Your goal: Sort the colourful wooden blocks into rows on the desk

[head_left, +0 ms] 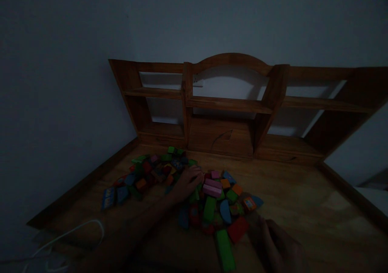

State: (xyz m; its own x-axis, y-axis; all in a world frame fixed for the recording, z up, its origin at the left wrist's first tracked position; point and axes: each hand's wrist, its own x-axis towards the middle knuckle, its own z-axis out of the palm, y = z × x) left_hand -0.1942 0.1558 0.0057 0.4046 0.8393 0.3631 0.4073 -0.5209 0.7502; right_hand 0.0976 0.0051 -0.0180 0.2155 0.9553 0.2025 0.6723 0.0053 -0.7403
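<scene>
Coloured wooden blocks [212, 202] lie in a loose heap on the wooden desk [303, 192], the heap's long axis running from 10 o'clock to 4 o'clock. A long green block [224, 249] at the near edge points roughly from 12 to 6 o'clock, with a red block [238, 229] just beside it at 2 o'clock. The left hand [189, 181] rests on the middle of the heap, fingers loosely curled over the blocks; whether it grips one cannot be told in the dim light. Pink blocks [212, 187] lie just at its 3 o'clock. The right hand [277, 246] lies partly open on the desk, fingertips near the red block, holding nothing visible. A wooden shelf unit [230, 103] stands behind at 12 o'clock, and a white cable [75, 230] lies at 8 o'clock.
</scene>
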